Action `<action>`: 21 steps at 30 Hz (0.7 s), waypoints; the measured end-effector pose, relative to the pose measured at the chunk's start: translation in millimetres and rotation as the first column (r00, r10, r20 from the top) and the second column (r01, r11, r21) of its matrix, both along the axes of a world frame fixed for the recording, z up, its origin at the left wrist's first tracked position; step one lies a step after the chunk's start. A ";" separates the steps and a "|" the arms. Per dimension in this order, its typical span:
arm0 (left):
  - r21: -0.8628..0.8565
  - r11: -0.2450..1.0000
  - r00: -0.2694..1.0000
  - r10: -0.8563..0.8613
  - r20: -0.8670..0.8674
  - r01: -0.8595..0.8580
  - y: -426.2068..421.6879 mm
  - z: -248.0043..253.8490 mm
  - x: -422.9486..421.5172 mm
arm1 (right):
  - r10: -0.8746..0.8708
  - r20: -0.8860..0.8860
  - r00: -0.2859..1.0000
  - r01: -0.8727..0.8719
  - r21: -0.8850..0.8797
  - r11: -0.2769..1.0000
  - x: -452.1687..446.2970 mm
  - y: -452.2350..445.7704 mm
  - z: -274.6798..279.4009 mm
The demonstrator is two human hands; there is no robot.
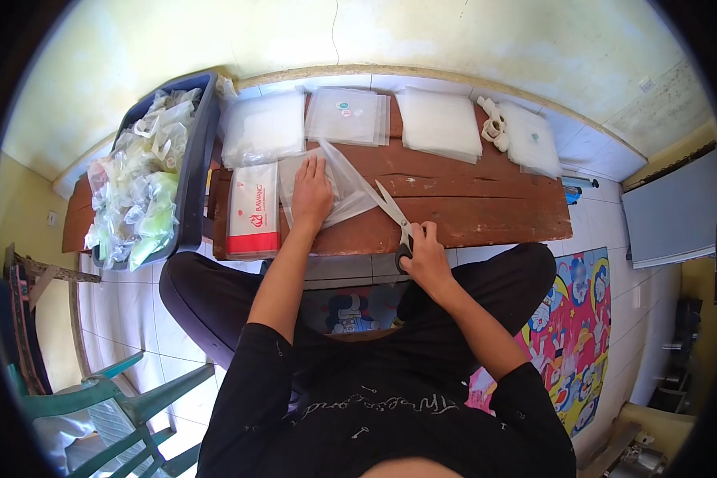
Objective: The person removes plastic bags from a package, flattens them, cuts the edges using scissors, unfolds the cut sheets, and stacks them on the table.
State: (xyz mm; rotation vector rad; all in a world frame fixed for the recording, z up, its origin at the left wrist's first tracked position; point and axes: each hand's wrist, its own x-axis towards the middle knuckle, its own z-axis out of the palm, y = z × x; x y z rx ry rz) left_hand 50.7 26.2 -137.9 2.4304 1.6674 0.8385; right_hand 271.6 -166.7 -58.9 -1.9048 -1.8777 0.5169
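My left hand (312, 195) lies flat, fingers stretched out, on a clear plastic bag (350, 191) on the wooden bench. In my right hand (427, 259) is a pair of scissors (396, 219), gripped by its black handles. Their blades are parted and point up and left, with the tips close to the bag's right corner. Whether a blade touches the plastic I cannot tell. Just left of my left hand is a white and red pack (252, 209) marked "BAWANG".
Stacks of clear bags (263, 126) line the bench's back, with a white tape-like roll (494, 127) between two. A dark bin (203, 151) full of crumpled plastic stands left. A green chair (147, 398) is lower left, a colourful mat (581, 334) right.
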 end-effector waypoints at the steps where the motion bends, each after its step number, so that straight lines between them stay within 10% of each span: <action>1: 0.010 1.000 1.000 0.001 -0.005 -0.001 0.3 -1.2 -0.4 | -0.005 -0.003 1.000 0.005 0.008 1.000 1.0 -0.2 -0.5; 21: -0.065 0.998 0.999 0.024 0.021 -0.023 -4.5 9.5 3.3 | 0.035 -0.022 0.999 -0.035 0.012 0.999 5.8 6.2 -7.5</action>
